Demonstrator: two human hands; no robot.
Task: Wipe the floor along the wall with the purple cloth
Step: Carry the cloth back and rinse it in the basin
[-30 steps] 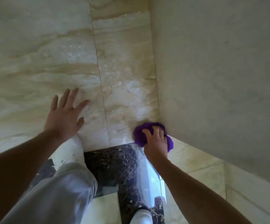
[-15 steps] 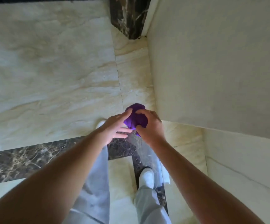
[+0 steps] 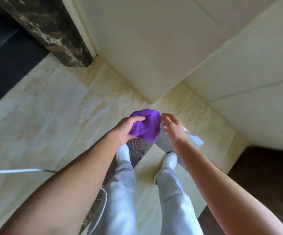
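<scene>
cloth [image 3: 145, 127] passed to left hand [image 3: 126, 128] | left grip holding cloth | right hand [image 3: 172, 127] grip wide

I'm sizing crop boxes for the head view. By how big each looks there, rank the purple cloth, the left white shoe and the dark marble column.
1. dark marble column
2. purple cloth
3. left white shoe, partly hidden by the trouser leg and farther from the camera than the cloth, so only its apparent size counts.

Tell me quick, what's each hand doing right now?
Left hand: closed on the purple cloth, held up off the floor.
Right hand: open, fingers spread beside the cloth's edge, not gripping it.
</scene>
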